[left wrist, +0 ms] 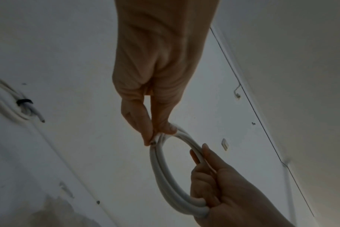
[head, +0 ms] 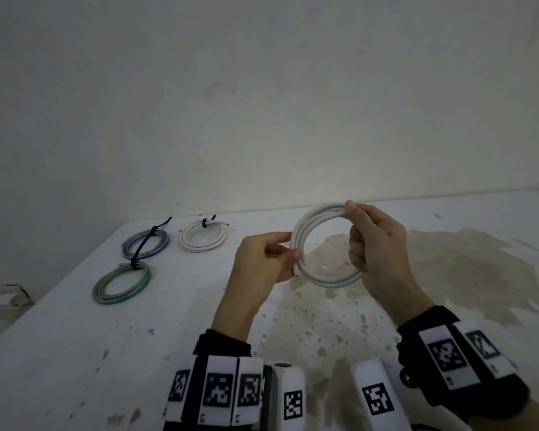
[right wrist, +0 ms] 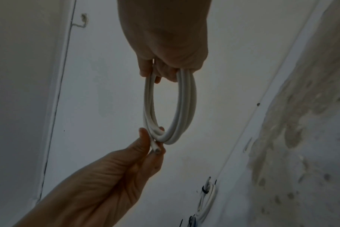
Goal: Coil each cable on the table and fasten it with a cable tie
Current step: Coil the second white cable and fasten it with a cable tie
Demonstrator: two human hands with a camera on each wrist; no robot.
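Gripping white cable coil (head: pixel 321 244): right hand (head: pixel 377 244) curled round; left hand (head: pixel 263 258) pinching.

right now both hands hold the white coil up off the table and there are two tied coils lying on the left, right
Not quite: three tied coils lie on the left, not two, as the head view shows: a blue coil, a white tied coil and a green coil. The left hand and right hand do hold the white coil up.

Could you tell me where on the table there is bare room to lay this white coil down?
Bare tabletop lies near-left, in front of the green coil, and on the stained patch right of the right hand. The far-left corner is crowded by three tied coils.
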